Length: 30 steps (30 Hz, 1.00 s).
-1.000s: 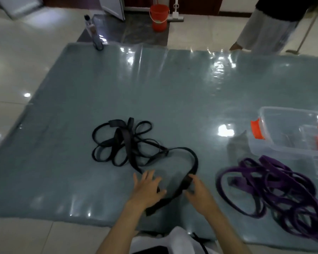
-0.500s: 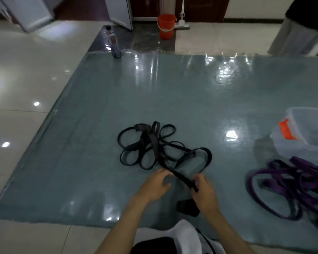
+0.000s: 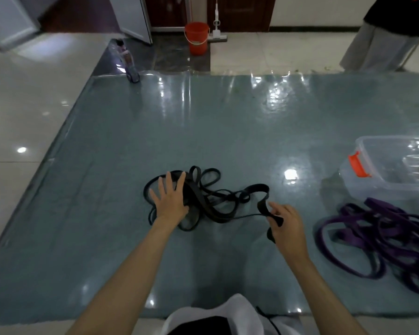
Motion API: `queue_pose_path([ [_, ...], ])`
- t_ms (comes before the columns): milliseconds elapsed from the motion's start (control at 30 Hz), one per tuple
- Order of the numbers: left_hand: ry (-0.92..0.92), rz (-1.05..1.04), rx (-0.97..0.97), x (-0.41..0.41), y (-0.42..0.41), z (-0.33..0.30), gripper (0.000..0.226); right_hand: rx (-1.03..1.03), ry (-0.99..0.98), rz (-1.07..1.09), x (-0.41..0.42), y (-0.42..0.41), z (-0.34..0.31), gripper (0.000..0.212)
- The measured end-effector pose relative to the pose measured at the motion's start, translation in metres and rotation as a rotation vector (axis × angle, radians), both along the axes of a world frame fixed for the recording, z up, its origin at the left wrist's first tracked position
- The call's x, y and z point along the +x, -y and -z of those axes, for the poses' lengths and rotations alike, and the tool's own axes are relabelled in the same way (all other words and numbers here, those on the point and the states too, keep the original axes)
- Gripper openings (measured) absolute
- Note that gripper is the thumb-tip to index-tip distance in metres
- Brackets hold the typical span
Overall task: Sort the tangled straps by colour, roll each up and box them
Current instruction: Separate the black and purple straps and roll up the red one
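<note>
a: how will the black strap handle for us?

b: we judge it light, soft and floppy, a flat band that slides easily on the glossy mat and snags on its own loops. best taken by a free end, then fed along flat so it rolls without twisting.

a: where is it, and what are our hands doing?

b: it lies in a loose tangle of loops near the middle of the mat, towards our edge. our left hand rests flat on the left part of the tangle, fingers spread and straight, pinning it. our right hand is well to the right of the tangle, fingers curled round one end of the strap, which runs back in a thin line to the heap. the hands are apart.

a: and the rest?

b: a purple strap sits in its own heap to the right of the black one, not touching it. the clear box with orange clips stands just beyond the purple heap. nothing looks rolled yet, as far as we can tell.
</note>
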<state>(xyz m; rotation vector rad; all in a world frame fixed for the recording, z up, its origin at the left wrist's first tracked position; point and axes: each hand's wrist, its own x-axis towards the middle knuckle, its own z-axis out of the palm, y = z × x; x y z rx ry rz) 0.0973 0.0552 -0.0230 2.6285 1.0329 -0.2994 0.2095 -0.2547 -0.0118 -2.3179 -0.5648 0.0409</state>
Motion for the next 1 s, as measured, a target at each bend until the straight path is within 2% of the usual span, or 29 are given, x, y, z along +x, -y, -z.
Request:
queue_pose_path([
  [67,-0.018,0.006,-0.021,0.004,-0.018,-0.001,0.113,-0.018,0.019,-0.082,0.013,-0.012,-0.003,0.029],
  [267,-0.143,0.058,-0.064,0.018,-0.055,0.005,0.115,-0.168,0.059,-0.352,0.031,-0.057,0.003,0.029],
  [400,-0.217,0.054,-0.144,0.012,-0.070,0.022,0.118,-0.301,-0.054,-0.449,0.042,-0.086,0.012,0.023],
  [500,-0.218,-0.005,-0.258,0.001,-0.078,0.035,0.121,-0.397,-0.187,-0.462,0.053,-0.104,0.022,0.019],
  [600,-0.231,0.040,-0.322,-0.005,-0.083,0.042,0.134,-0.576,-0.330,-0.424,0.062,-0.120,0.032,0.017],
  [700,-0.200,0.066,-0.345,-0.012,-0.078,0.044,0.143,-0.683,-0.326,-0.419,0.060,-0.132,0.038,0.015],
  [867,0.012,0.063,-0.090,-0.031,-0.042,0.054,0.123,-0.734,-0.311,-0.393,0.059,-0.137,0.034,0.014],
  [933,0.103,0.018,-0.068,-0.036,-0.028,0.058,0.107,-0.689,-0.320,-0.333,0.056,-0.133,0.032,0.018],
  [1000,0.158,-0.067,-0.137,-0.037,-0.019,0.059,0.093,-0.617,-0.314,-0.240,0.047,-0.127,0.031,0.020],
])
